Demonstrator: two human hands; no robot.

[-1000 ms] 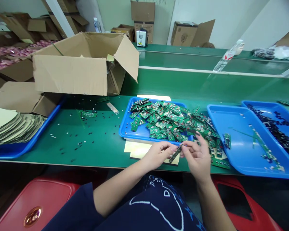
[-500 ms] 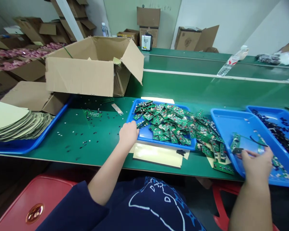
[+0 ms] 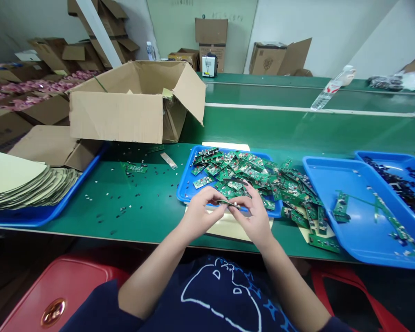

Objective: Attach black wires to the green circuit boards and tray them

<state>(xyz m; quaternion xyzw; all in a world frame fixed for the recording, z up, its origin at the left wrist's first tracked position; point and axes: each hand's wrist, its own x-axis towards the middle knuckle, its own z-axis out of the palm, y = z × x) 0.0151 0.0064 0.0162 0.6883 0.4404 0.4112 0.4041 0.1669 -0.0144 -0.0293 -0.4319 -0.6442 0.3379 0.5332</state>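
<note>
In the head view, my left hand and my right hand meet over the front edge of a blue tray. Between their fingertips they pinch a small green circuit board, seen nearly edge-on. A thin black tool, perhaps tweezers, sticks out from the upper fingers of my right hand. Many similar circuit boards are heaped in the tray behind my hands and spill over its right side. Beneath my hands lies a pale yellow sheet, partly covered.
A second blue tray at right holds a few circuit boards; another tray beyond it holds black parts. At left are a large cardboard box and stacked yellow sheets. Small bits litter the green table.
My right hand has left the right-hand tray and come to the middle, where a board now lies in that tray. My left hand has carried a board from the heap's left side toward me.
</note>
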